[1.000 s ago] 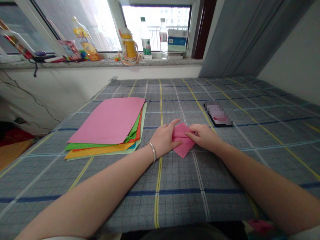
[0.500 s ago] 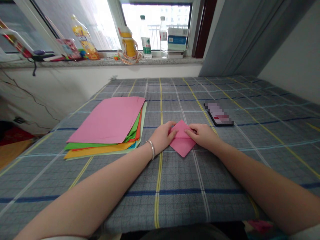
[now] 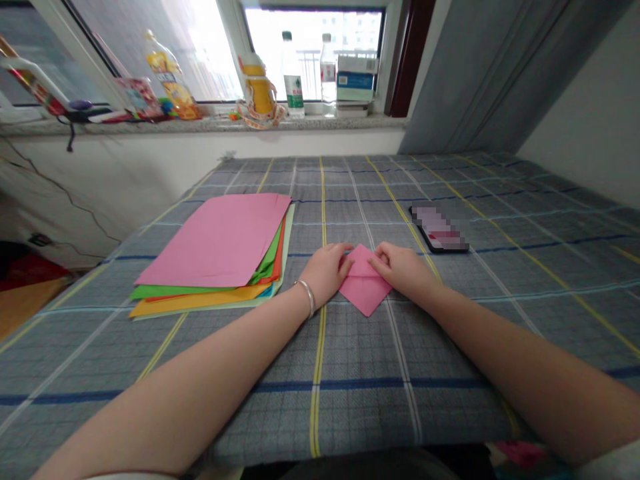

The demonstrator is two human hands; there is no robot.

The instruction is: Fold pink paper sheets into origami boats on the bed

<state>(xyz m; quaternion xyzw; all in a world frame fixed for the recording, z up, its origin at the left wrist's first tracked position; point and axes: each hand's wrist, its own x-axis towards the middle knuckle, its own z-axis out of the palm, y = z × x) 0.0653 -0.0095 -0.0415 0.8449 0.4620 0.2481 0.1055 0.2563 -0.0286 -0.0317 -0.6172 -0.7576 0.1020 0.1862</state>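
Note:
A small folded sheet of pink paper lies on the checked cloth in front of me, turned like a diamond, with a crease or folded edge running across its middle. My left hand grips its left corner between thumb and fingers; a silver bangle circles that wrist. On the opposite side, my right hand pinches the right part, its thumb lying on top of the paper. The fingertips under and behind the corners are partly hidden.
Left of my hands rests a stack of coloured paper, pink on top. A phone lies to the right on the checked cloth. Bottles, a yellow cup and boxes line the windowsill at the back.
My right hand has shifted slightly, its fingers curling closer by the paper's right side. The pink paper stays in nearly the same place, and my left hand keeps its hold.

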